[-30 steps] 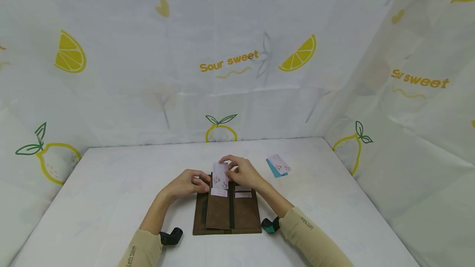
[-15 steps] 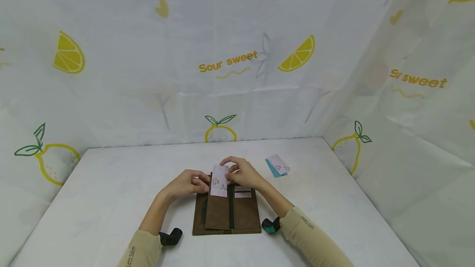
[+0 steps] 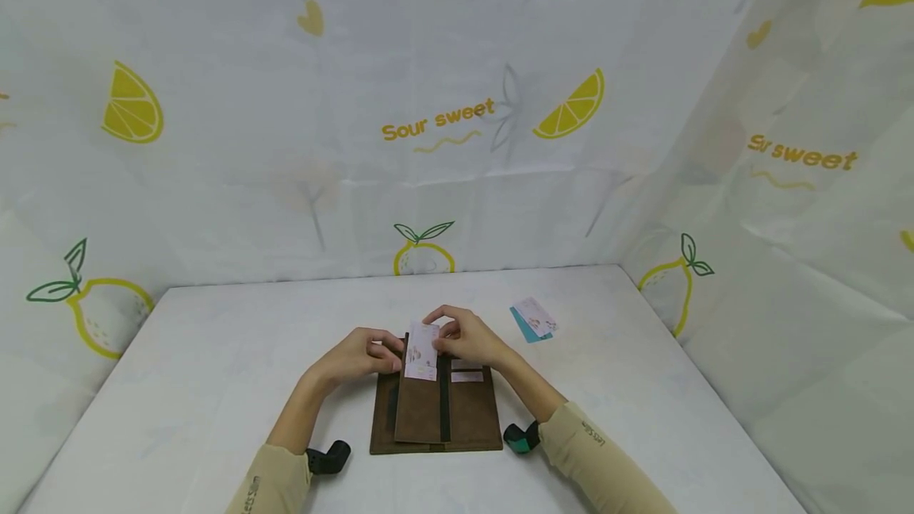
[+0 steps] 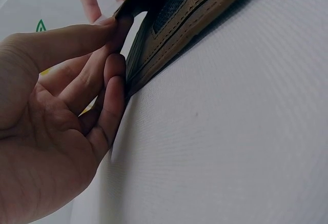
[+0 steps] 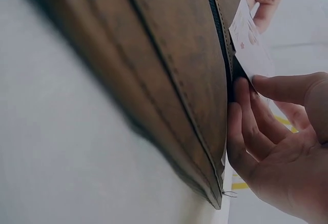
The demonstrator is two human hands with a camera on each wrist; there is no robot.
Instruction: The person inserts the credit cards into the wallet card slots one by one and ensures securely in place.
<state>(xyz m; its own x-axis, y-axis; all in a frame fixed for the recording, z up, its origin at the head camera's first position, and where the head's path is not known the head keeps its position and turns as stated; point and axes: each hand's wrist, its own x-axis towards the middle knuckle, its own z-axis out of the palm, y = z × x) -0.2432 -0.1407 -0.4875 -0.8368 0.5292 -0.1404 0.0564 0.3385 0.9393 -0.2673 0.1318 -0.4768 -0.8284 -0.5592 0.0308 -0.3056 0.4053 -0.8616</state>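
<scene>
A brown long wallet [image 3: 423,415] lies unfolded on the table, its inner leaf raised at the left. My left hand [image 3: 367,355] pinches that leaf's left edge between thumb and fingers, as the left wrist view confirms with the thumb [image 4: 77,42] on the leather. Over the leaf's upper part, a pale card [image 3: 421,351] with a floral print is pinched by my right hand [image 3: 467,337] at its right edge. In the right wrist view the card [image 5: 251,44] stands against the leaf's upper edge; its lower end's exact seat cannot be told. Another pale card [image 3: 467,377] shows in a right-hand slot.
Beyond my right hand, a floral card [image 3: 535,314] lies partly over a blue card [image 3: 524,327] on the white table [image 3: 214,387]. Black wrist devices [image 3: 330,457] sit at both forearms. A lemon-print cloth [image 3: 286,181] hangs behind and along the right side.
My right hand and the floral card have moved slightly down toward me, the card now covering the pale strip on the leaf. My left hand keeps its hold on the wallet.
</scene>
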